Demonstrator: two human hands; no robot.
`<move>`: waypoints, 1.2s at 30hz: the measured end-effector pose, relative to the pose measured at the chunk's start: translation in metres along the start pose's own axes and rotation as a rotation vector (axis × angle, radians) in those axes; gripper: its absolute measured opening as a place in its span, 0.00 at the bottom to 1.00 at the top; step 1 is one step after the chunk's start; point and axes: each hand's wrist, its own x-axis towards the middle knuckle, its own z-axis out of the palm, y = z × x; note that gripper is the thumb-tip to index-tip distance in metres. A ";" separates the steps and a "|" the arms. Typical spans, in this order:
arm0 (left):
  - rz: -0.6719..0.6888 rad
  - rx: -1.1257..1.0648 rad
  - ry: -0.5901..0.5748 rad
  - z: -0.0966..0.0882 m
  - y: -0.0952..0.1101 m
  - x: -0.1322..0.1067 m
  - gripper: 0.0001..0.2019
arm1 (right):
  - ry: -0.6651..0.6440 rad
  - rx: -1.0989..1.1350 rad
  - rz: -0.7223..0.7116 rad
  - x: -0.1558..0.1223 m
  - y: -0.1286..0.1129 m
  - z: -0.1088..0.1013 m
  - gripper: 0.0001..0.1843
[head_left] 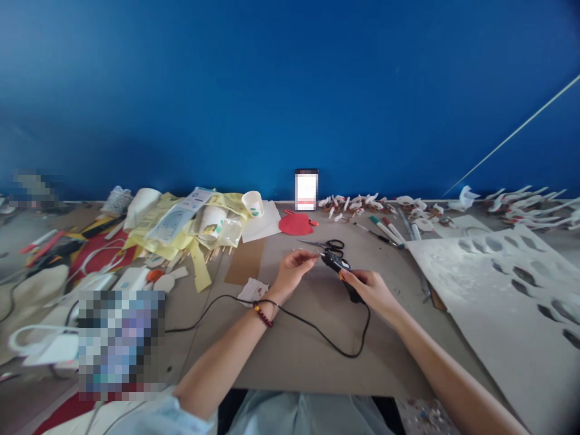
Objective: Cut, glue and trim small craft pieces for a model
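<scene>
While the right hand [372, 289] grips a black glue gun [334, 261] by its handle, the left hand [294, 269] is held at the nozzle, thumb and fingers drawn together; whether they pinch a small piece cannot be told. The gun lies above the middle of the grey table [281, 368], its nozzle pointed toward the left fingertips. Its black cord [312, 327] loops below the hands and crosses the left wrist. Just beyond the gun are black-handled scissors [335, 244]; farther back lies a red piece [294, 224]. Small white figures [357, 202] line the wall side, right of centre.
</scene>
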 end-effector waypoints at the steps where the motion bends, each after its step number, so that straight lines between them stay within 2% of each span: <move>1: 0.000 0.000 0.001 0.000 0.000 0.000 0.13 | 0.000 -0.002 -0.001 0.000 0.000 0.000 0.32; 36: 0.001 -0.002 0.000 -0.001 0.000 0.001 0.13 | 0.057 -0.111 -0.037 -0.001 -0.001 0.001 0.31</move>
